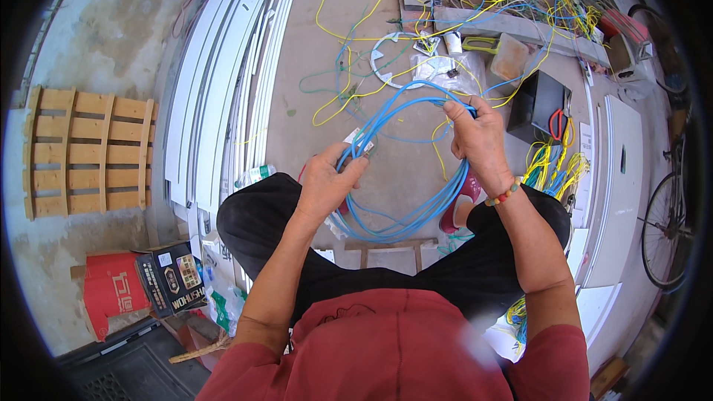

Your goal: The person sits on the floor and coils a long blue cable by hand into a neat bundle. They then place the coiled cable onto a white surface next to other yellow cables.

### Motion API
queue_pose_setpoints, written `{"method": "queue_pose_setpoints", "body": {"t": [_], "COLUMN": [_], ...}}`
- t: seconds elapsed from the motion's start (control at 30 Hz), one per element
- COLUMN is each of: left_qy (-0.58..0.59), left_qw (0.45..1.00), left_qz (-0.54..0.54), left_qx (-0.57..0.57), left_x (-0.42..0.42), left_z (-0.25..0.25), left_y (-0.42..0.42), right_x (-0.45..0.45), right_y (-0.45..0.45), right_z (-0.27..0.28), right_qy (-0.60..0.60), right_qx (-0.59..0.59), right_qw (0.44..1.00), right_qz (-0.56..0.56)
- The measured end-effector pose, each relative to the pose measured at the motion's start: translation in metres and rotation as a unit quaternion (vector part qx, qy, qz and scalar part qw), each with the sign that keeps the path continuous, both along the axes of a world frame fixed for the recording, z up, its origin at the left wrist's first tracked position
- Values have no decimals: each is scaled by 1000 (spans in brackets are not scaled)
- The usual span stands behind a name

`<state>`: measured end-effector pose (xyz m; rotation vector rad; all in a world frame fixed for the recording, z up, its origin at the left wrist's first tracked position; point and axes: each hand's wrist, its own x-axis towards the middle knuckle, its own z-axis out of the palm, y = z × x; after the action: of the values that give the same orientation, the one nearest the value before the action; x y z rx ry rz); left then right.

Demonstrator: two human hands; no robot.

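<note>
A coil of blue cable point(410, 227) hangs in several loops between my two hands, above the floor in front of my knees. My left hand point(332, 175) grips the coil's left side, thumb across the strands. At the upper right of the coil, my right hand point(480, 139) holds the loops between thumb and fingers; a beaded bracelet point(502, 194) circles that wrist. Beyond the coil, yellow cable point(384, 39) trails in loose curves over the floor. Near it lie a white ring-shaped frame point(374, 61) and a clear plastic bag point(473, 69).
Long white panels point(223, 83) are stacked on the left, near a wooden pallet point(89, 153). On the right stand a black box point(537, 103) with red-handled scissors point(555, 124), cable bundles point(557, 170) and a bicycle wheel point(665, 228). Tangled cables point(568, 5) cover the brick-edged bed ahead.
</note>
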<state>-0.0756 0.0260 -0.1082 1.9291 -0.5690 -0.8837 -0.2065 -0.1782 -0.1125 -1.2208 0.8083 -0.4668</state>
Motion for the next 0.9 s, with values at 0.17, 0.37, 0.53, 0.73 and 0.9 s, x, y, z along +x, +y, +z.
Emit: {"method": "queue_pose_setpoints", "body": {"t": [0.17,0.37,0.53,0.73,0.9], "left_qy": [87,164,22,-386,-490], "left_qw": [995,979,997,922,869], "left_qz": [-18,20,36,6,-61], "left_qx": [-43,-122,-69,-46,-36], "left_x": [3,9,12,6,-23], "left_z": [10,6,-1,-11,-5], "left_y": [-1,5,4,-10,-29], "right_x": [-5,-4,2,-5,19], "right_y": [-12,-20,-12,20,41], "right_z": [-14,-20,-15,-8,-16], "right_qy": [-22,4,22,-50,-99], "right_qx": [49,31,-380,-350,166], "right_qw": [998,998,923,927,969], "right_qz": [13,48,-50,125,153]}}
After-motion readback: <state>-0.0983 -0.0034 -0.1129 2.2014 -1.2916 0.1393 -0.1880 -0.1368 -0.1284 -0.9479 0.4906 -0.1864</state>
